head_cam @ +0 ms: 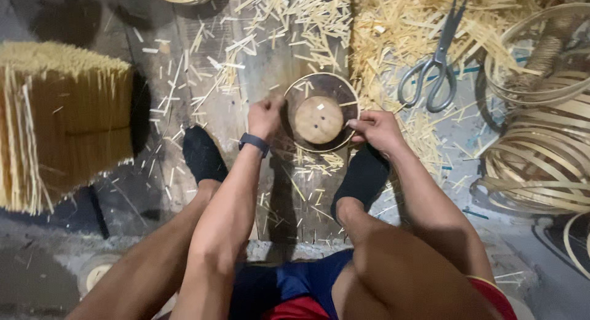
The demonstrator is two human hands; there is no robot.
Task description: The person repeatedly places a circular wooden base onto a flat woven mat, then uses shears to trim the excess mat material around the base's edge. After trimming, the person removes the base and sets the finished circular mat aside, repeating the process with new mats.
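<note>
- Both my hands work at a round bamboo hoop lying flat on the floor between my feet.
- My left hand (265,116) is closed, pinching the round bamboo hoop (321,80) at its nine o'clock edge.
- My right hand (377,129) is curled, fingers gripping the same rim at about four o'clock.
- Inside the hoop sits a round wooden disc (318,119), face up; being circular, it has no long axis.
- At nine o'clock from the hoop stands a tall block of bundled bamboo sticks (61,120).
- At one o'clock lie grey scissors (434,68), blades pointing away from me.
- At three o'clock sits a pile of coiled bamboo strips (541,166).
- Short bamboo offcuts (295,19) litter the floor at twelve o'clock.
</note>
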